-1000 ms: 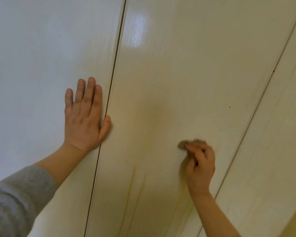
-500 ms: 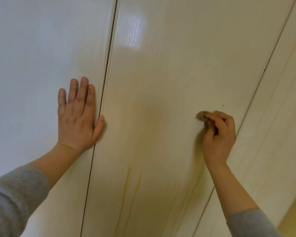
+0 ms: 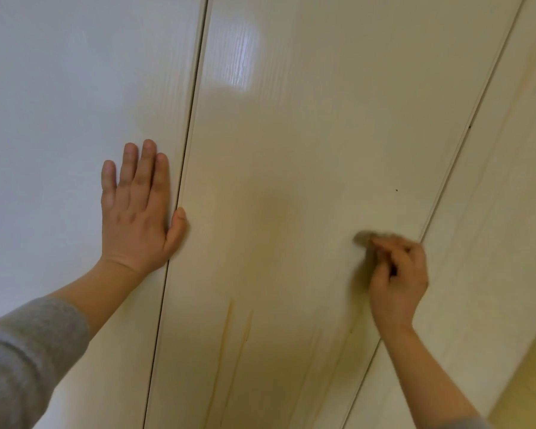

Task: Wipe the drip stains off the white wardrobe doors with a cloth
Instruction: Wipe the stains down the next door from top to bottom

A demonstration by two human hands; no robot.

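My left hand (image 3: 136, 212) lies flat on the glossy white left wardrobe door (image 3: 75, 103), fingers straight, thumb at the seam. My right hand (image 3: 398, 280) has its fingers curled, pinching a small grey-brown cloth (image 3: 364, 238) against the middle wardrobe door (image 3: 291, 150), near its right edge. Yellowish drip stains (image 3: 226, 335) run lower down.

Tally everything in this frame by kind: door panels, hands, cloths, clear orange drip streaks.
Door panels: 3 (left panel, middle panel, right panel)
Hands: 2 (left hand, right hand)
Cloth: 1
Clear orange drip streaks: 2; fainter marks right of them uncounted
Total: 8
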